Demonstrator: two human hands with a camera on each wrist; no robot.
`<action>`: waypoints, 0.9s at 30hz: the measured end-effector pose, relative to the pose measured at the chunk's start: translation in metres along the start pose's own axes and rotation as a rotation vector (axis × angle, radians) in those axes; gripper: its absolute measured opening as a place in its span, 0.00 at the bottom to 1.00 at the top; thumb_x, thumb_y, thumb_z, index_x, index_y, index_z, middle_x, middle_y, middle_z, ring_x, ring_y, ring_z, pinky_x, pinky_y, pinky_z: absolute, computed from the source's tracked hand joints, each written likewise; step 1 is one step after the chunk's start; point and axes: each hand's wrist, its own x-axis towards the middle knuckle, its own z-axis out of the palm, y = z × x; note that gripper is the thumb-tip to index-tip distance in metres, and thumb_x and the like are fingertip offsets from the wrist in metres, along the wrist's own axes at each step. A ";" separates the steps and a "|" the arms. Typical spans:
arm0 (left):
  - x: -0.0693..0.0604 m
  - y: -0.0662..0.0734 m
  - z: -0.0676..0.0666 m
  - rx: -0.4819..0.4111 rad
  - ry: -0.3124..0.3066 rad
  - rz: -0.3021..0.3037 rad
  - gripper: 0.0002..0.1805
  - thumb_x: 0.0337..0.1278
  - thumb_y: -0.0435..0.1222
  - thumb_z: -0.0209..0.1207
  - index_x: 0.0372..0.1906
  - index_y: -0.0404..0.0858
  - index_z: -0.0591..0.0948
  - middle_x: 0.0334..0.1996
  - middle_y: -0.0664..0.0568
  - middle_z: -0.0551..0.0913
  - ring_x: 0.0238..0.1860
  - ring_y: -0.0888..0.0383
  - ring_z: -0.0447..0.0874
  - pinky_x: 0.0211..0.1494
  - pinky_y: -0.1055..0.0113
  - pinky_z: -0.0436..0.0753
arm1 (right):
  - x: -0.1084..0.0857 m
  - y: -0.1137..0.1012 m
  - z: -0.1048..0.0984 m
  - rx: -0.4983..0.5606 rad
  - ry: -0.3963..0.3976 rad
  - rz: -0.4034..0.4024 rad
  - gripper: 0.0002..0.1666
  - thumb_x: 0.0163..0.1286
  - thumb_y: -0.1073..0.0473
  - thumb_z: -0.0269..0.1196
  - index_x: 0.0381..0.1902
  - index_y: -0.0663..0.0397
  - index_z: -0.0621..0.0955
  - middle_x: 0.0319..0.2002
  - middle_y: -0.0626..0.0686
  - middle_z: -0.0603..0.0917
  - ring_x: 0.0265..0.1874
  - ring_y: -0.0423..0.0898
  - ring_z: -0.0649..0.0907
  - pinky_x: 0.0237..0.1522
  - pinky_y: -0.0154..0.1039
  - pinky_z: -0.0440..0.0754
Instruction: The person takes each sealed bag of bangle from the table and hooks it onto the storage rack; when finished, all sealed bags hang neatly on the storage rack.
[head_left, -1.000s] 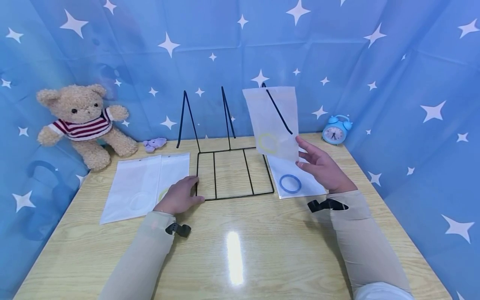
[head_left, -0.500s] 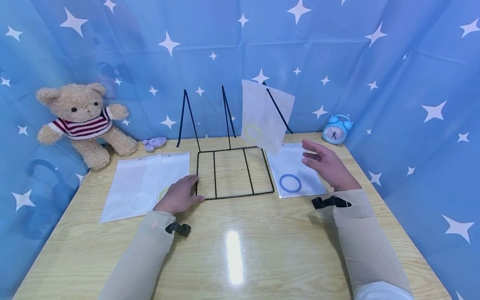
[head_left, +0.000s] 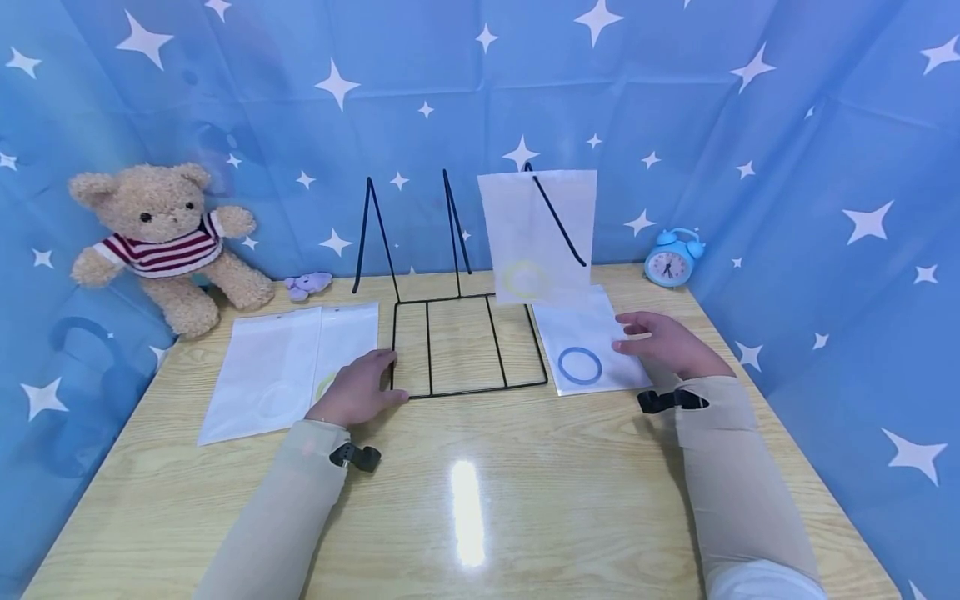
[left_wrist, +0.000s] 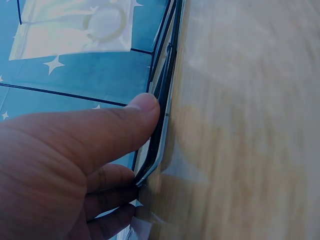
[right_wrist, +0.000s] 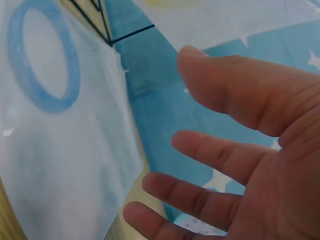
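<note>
A black wire display rack [head_left: 467,392] stands on the table, with several upright hooks at its back. From its right hook hangs a translucent white bag [head_left: 536,237] with a pale yellow ring inside. My left hand [head_left: 356,390] holds the rack's front left corner, thumb and fingers about the wire [left_wrist: 159,127]. My right hand [head_left: 671,343] is off the bag, fingers spread and holding nothing [right_wrist: 260,165]. Beneath and beside it lies a white bag [head_left: 618,367] with a blue ring [head_left: 580,366] showing through.
To the left, two white bags [head_left: 255,358] [head_left: 348,329] lie flat, partly behind my left hand. A teddy bear [head_left: 167,233] and a small purple toy [head_left: 307,286] sit at the back left. A blue alarm clock [head_left: 670,258] stands back right, before a starry curtain.
My right hand has let go of the hanging bag and drawn back right and down. The bag swung and now hangs straighter on the hook. My left hand has stayed put.
</note>
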 end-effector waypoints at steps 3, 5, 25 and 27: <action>0.000 0.000 0.000 0.000 0.002 0.002 0.45 0.67 0.48 0.70 0.79 0.30 0.66 0.79 0.35 0.65 0.79 0.34 0.63 0.79 0.39 0.67 | 0.000 0.003 0.001 -0.040 -0.017 0.017 0.48 0.73 0.41 0.69 0.82 0.53 0.65 0.77 0.70 0.66 0.76 0.71 0.65 0.74 0.73 0.65; 0.000 0.000 0.000 0.001 0.004 0.001 0.45 0.67 0.48 0.70 0.79 0.30 0.67 0.79 0.35 0.66 0.79 0.34 0.63 0.79 0.39 0.67 | 0.000 0.004 0.002 -0.061 -0.022 0.037 0.49 0.72 0.40 0.69 0.81 0.53 0.65 0.76 0.70 0.67 0.74 0.71 0.67 0.73 0.72 0.66; 0.000 0.000 0.000 0.010 0.005 -0.005 0.44 0.67 0.48 0.69 0.79 0.31 0.67 0.79 0.34 0.66 0.79 0.34 0.64 0.79 0.38 0.67 | 0.008 0.003 0.022 -0.217 0.031 0.216 0.51 0.68 0.48 0.74 0.80 0.59 0.64 0.78 0.71 0.63 0.71 0.70 0.68 0.71 0.75 0.67; 0.000 0.000 0.000 0.011 0.008 -0.002 0.43 0.68 0.47 0.69 0.79 0.30 0.67 0.78 0.34 0.66 0.78 0.34 0.64 0.79 0.38 0.67 | 0.008 0.002 0.024 -0.232 0.041 0.211 0.52 0.68 0.48 0.74 0.81 0.60 0.63 0.78 0.71 0.63 0.71 0.70 0.68 0.71 0.74 0.68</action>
